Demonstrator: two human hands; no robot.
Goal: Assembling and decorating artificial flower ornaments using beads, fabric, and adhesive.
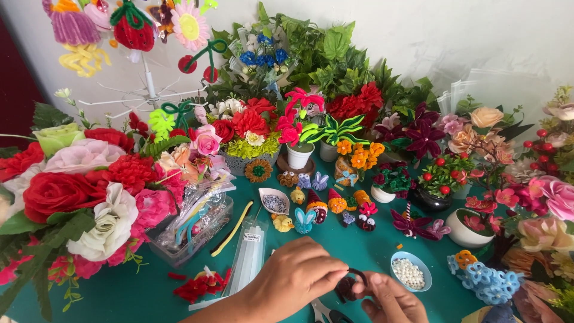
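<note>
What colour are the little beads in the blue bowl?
The beads are white, like pearls, in the blue bowl by the right hand. Head view.

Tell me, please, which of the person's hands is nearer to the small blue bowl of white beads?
The right hand. It lies just left of and below the blue bowl, nearly touching its rim. The left hand is farther left, beyond the dark pipe-cleaner piece both hands hold.

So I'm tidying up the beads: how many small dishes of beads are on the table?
2. A blue dish of white beads sits just right of the hands; a leaf-shaped dish of grey beads lies mid-table. Others may be hidden among the flowers.
</note>
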